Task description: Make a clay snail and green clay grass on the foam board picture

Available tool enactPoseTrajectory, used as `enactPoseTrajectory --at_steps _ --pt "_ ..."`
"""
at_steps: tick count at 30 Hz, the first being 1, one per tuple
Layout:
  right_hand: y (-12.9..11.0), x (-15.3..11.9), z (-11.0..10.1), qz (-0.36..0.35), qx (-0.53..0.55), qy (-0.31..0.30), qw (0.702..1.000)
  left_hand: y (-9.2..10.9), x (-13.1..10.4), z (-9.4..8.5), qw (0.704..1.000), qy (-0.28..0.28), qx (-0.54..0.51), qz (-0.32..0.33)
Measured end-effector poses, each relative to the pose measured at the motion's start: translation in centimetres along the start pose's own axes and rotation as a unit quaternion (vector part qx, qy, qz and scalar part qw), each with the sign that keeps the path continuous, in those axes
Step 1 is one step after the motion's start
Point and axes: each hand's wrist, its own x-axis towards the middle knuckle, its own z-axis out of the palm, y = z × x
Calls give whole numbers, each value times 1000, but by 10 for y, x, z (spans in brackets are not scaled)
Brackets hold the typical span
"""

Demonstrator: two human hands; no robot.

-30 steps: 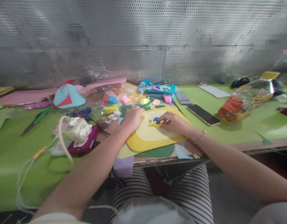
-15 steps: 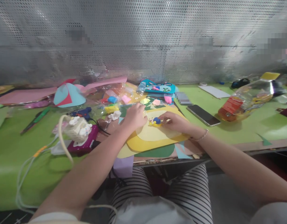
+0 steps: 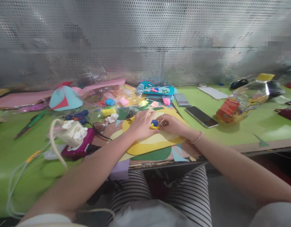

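Note:
A small blue and yellow clay figure [image 3: 155, 123] lies on the pale yellow centre of a yellow paper shape [image 3: 140, 148]. My left hand [image 3: 143, 123] rests over the paper just left of the figure, fingers bent and close together; it covers the figure's left part, and what its fingertips hold is hidden. From the right, my right hand [image 3: 170, 123] pinches at the figure's right edge with thumb and forefinger. Behind the hands sit soft clay lumps: yellow [image 3: 109, 111], white [image 3: 111, 118], blue [image 3: 110, 102] and pink [image 3: 166, 101].
A phone [image 3: 201, 116] and a tilted bottle of amber liquid [image 3: 242, 101] are at the right. On the left are a purple power block [image 3: 81, 145] with cables, a glue gun [image 3: 78, 116] and green scissors [image 3: 31, 123]. A teal decorated case [image 3: 157, 89] stands behind.
My left hand has moved right and lower over the paper, now covering the figure's pale left part. My right hand stays at its right side. The view has shifted slightly.

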Motion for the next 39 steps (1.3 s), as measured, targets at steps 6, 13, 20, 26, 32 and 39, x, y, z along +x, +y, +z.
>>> enactPoseTrajectory --at_steps 6,13,20,26,32,39 --pt "-5 -1 -9 21 38 -21 999 6 1 1 1000 10 15 -16" --pt "-5 -1 -7 -31 31 -44 998 7 2 6 999 19 27 0" --pt "-8 -2 -7 -40 57 -42 997 9 2 6 1000 -3 5 -2" --pt "-8 -1 -6 -30 55 -38 997 6 3 5 1000 -12 -13 -1" --pt "1 -1 -1 -30 35 -18 999 -4 3 -2 1000 -11 -25 7" --pt "-5 -4 7 -3 -38 42 998 -17 2 -21 999 -34 -9 7"
